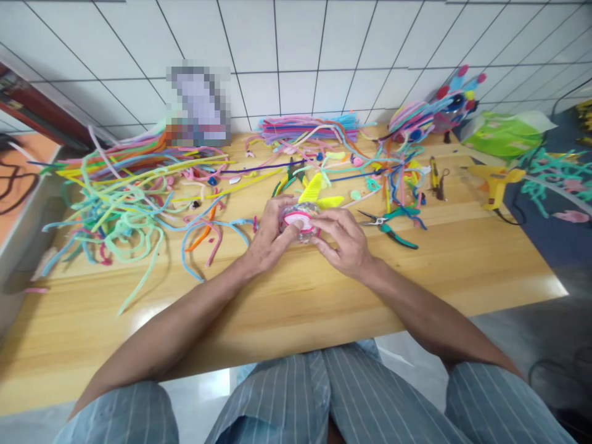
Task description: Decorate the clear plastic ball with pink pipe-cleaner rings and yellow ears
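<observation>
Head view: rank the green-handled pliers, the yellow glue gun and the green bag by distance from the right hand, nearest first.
From the right hand:
1. Green-handled pliers, just to its right on the table.
2. Yellow glue gun, farther right near the table edge.
3. Green bag, back right, by the wall.

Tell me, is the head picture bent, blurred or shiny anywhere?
Head view: the tile lines curve as through a wide lens; a blocky blurred patch hides something by the wall; pale glare lies on the table near its front edge; both hands stay sharp.
</observation>
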Motion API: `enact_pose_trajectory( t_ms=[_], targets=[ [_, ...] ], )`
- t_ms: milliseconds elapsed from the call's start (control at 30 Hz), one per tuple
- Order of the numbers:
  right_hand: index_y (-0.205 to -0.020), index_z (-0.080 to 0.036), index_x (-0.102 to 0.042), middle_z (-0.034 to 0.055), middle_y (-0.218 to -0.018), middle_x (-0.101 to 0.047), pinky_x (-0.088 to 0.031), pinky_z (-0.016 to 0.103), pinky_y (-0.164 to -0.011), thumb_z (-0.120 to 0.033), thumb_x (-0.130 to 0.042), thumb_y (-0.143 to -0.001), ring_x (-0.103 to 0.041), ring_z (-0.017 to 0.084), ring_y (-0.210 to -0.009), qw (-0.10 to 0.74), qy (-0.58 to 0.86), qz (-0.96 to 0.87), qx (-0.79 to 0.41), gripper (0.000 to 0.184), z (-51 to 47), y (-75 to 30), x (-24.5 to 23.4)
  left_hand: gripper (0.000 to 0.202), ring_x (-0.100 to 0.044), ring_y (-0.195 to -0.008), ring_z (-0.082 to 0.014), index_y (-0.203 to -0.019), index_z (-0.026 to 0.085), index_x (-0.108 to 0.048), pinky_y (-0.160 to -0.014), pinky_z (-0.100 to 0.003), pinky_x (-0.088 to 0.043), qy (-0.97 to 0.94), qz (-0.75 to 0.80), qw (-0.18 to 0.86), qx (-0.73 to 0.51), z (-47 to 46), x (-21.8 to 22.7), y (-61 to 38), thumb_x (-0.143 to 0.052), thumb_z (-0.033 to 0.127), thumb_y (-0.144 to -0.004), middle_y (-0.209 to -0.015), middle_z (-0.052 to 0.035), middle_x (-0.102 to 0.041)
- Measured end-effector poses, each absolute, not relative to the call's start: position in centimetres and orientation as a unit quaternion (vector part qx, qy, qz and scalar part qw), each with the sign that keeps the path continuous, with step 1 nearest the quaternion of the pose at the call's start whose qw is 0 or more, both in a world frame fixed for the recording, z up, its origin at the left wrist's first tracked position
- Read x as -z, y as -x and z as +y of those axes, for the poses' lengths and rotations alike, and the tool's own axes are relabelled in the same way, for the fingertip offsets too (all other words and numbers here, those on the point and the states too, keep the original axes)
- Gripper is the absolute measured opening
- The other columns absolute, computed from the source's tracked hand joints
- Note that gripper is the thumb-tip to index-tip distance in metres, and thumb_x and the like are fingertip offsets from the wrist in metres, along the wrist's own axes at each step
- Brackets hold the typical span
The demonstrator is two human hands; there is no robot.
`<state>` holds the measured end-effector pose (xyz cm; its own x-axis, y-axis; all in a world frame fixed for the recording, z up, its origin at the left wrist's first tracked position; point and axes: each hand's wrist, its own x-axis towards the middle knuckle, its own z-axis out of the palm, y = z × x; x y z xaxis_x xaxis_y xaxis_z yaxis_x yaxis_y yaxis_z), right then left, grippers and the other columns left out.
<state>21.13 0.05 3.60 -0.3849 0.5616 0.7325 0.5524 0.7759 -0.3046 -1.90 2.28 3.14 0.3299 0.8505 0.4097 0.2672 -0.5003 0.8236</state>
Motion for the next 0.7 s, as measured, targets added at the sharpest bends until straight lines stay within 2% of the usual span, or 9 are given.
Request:
enact_pose_trajectory(
  t_ms=[200,400,700],
  targets=[
    [-0.135,-0.027,-0.071,0.009,-0.117,-0.078,-0.063,0.045,-0.093,-0.02,-0.069,-0.102,-0.074,0.025,-0.105,0.439,0.34,-0.832,0.001,0.034,0.0,-21.3,-3.9,0.041,-0.056,-0.141,-0.0282,-0.143,0.027,-0.048,-0.123,-0.049,-0.047,-0.749,0.367,0.323,-0.447,2.1,-3.0,1.8,-0.057,0.048,-0.11,-0.144,-0.0119,-0.055],
    [-0.113,-0.025,-0.077,0.0061,-0.101,-0.078,-0.062,0.039,-0.085,-0.021,-0.069,-0.103,-0.073,0.021,-0.093,0.442,0.369,-0.818,0.004,0.013,-0.3,-20.9,-4.5,0.036,-0.055,-0.14,-0.0273,-0.143,0.026,-0.048,-0.121,-0.048,-0.047,-0.761,0.356,0.315,-0.442,1.9,-3.3,1.6,-0.049,0.044,-0.112,-0.145,-0.0124,-0.055],
    [-0.115,-0.025,-0.076,0.0053,-0.102,-0.08,-0.064,0.034,-0.084,-0.012,-0.07,-0.099,-0.076,0.019,-0.091,0.479,0.345,-0.807,0.019,0.021,-0.5,-20.6,-4.8,0.031,-0.057,-0.134,-0.0261,-0.137,0.027,-0.051,-0.119,-0.047,-0.049,-0.753,0.376,0.291,-0.455,1.7,-3.5,1.4,-0.055,0.042,-0.11,-0.137,-0.0102,-0.058]
  ],
)
